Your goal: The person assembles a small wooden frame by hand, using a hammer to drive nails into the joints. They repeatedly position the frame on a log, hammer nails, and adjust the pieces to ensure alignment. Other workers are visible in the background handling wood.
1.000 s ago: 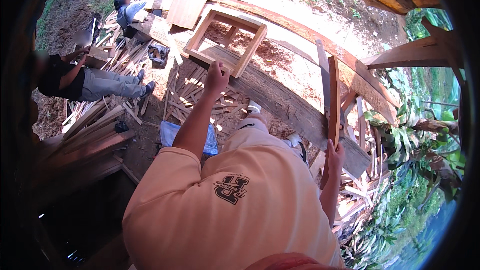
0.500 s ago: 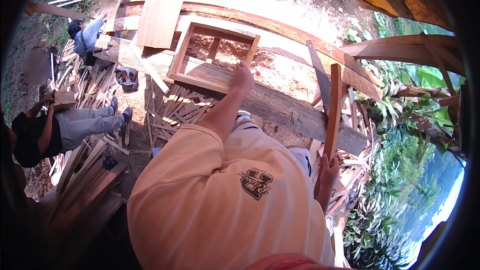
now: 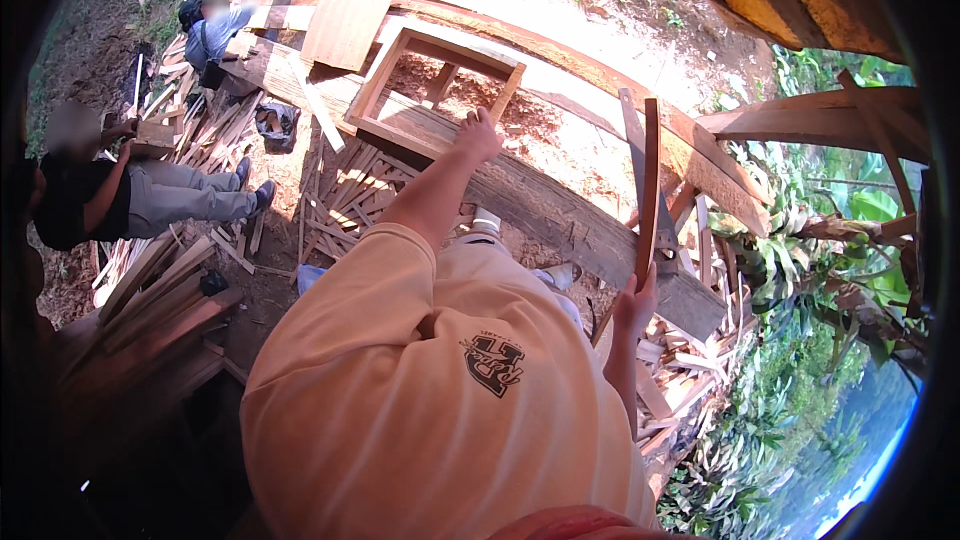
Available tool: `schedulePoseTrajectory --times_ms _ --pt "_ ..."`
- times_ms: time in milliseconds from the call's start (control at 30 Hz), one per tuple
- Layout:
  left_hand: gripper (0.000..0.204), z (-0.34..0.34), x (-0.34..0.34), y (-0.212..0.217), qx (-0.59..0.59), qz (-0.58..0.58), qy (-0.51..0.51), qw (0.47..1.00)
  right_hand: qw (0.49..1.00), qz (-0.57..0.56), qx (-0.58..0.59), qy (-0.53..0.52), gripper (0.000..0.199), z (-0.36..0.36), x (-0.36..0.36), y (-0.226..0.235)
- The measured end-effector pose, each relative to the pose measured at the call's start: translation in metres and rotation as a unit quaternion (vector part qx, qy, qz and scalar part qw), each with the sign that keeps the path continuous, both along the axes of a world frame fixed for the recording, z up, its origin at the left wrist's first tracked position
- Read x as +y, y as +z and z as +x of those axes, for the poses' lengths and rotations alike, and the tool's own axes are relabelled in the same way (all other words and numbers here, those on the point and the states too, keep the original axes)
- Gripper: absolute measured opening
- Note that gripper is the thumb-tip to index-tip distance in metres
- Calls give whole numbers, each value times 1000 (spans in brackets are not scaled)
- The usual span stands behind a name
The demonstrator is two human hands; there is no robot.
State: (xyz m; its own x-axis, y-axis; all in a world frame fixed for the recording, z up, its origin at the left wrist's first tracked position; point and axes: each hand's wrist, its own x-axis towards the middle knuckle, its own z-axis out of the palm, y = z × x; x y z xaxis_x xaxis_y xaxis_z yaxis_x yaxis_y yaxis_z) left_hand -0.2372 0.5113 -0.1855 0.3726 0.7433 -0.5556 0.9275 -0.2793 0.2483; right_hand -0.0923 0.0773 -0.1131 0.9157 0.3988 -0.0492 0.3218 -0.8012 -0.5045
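Note:
My left hand (image 3: 480, 137) is at the near right corner of a rectangular wooden frame (image 3: 404, 138), its fingers bent over the edge. The frame lies on a long, weathered plank (image 3: 560, 208), with a crosspiece visible through its opening. On the other side, my right hand (image 3: 634, 306) is wrapped around a long, narrow wooden strip (image 3: 650, 180) near its lower part. The strip stands up from my hand, its far end over the plank. Just beside it, a handsaw (image 3: 634, 145) rests across the plank, partly hidden by the strip.
A flat wooden panel (image 3: 348, 20) lies on the bench's far left. Offcuts (image 3: 350, 195) litter the ground below. To the left, a person in a black top (image 3: 90, 195) holds a wooden block; another person (image 3: 208, 38) is farther off. Plants (image 3: 800, 340) grow at right.
My right hand and the wooden strip have shifted left, and the strip has turned to show a narrower face. My left hand has moved slightly along the frame's corner. The view has shifted a little.

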Motion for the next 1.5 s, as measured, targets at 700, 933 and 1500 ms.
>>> schedulePoseTrajectory --times_ms 700,933,1500 --pt "86 -214 125 12 -83 233 252 935 978 -40 -25 204 62 17 220 -38" --pt "46 -200 171 -5 -50 227 192 954 937 10 -56 346 59 11 446 -42" --pt "33 -202 176 -6 -54 190 220 955 927 61 -37 368 26 17 493 -54"
